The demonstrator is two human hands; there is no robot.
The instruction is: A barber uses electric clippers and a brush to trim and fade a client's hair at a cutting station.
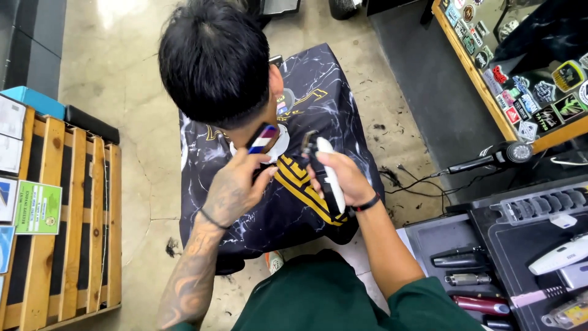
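Observation:
A person with short black hair (211, 58) sits below me under a black marbled cape (318, 98) with gold stripes. My left hand (236, 187) grips a striped red, white and blue comb (262, 138) held against the nape. My right hand (343, 178) holds a black and white hair clipper (323, 170), blade end up, just right of the neck and a little off the hair.
A wooden slatted rack (67, 220) with paper cards stands at the left. At the right, a black mat (520, 245) carries clippers, trimmers and a guard tray. A wood-framed mirror (490, 92) edged with stickers is at upper right. Hair clippings lie on the floor.

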